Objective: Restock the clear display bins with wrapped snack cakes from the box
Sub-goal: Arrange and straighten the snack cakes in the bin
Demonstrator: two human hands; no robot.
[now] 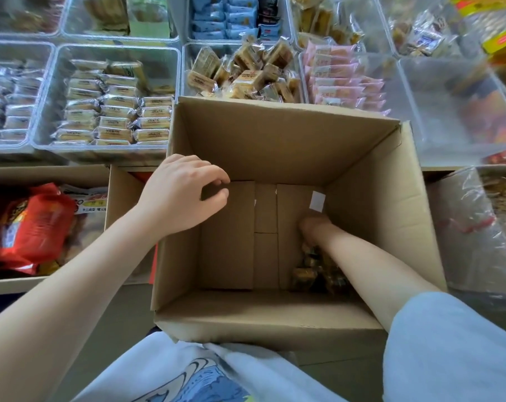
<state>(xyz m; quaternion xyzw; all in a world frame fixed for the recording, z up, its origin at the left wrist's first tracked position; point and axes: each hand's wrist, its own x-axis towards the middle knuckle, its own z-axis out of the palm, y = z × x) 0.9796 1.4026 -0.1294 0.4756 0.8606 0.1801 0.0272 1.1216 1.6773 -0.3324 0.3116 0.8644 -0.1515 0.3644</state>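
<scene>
Snack cakes [315, 274]: few, one box [275, 140].

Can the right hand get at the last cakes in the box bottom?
Probably yes. The right hand is already deep inside the open box, by the few wrapped cakes in the near right corner. Nothing covers them; the left hand only holds the box's edge.
</scene>
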